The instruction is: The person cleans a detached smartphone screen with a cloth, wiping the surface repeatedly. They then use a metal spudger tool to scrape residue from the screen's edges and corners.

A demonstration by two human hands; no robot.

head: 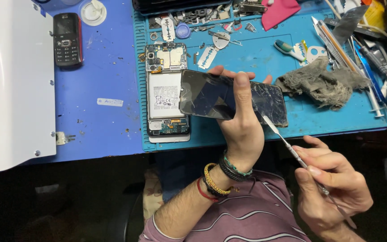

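Note:
My left hand point(242, 125) grips a cracked black phone screen panel point(207, 95), holding it flat above the blue work mat point(256, 58). My right hand point(332, 183) pinches a thin metal spudger point(287, 143) whose tip touches the panel's lower right edge near the shattered glass. Just left of the panel lies the opened phone body point(166, 89), face up, with its white battery and circuit boards exposed.
A grey rag point(323, 83) lies right of the panel. Razor blades, picks, tweezers and screwdrivers point(337, 36) crowd the mat's back and right side. An old black keypad phone point(66, 39) rests on the blue table beside a white machine point(10, 80). A pink cloth point(278, 11) sits at the back.

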